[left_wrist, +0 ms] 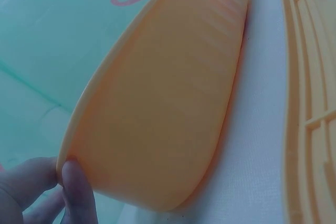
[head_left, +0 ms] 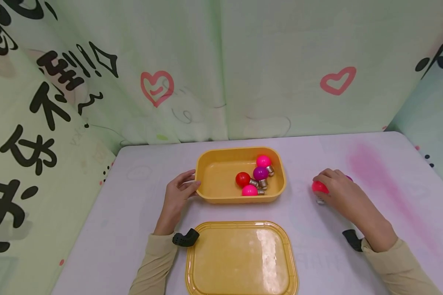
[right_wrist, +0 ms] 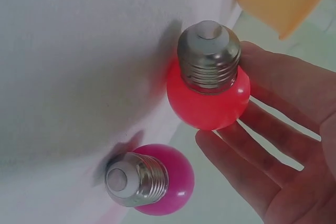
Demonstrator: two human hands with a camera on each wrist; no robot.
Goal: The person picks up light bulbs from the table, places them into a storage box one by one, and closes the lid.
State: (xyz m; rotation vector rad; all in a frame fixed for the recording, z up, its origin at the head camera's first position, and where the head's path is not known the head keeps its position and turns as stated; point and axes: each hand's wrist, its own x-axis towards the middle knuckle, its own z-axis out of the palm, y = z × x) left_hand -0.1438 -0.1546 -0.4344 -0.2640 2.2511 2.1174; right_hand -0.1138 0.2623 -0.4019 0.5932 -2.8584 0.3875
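Right hand, frame right, pinches a round pinkish-red bulb; left hand grips a yellow plastic bin. We judge the bulb light, slick, fragile: hold its metal base.

The red bulb and the magenta bulb have smooth globes that look like glossy plastic, each set in a shiny, silvery metal screw base ridged with thread. The yellow tub looks like smooth plastic with a soft, nearly matt sheen, whereas the yellow tray appears to be plastic too, glossy enough to throw a bright streak. The desk has a matt, finely grained surface, the curtain looks like dull, softly creased fabric, and the beige sleeves are matt, wrinkled cloth.
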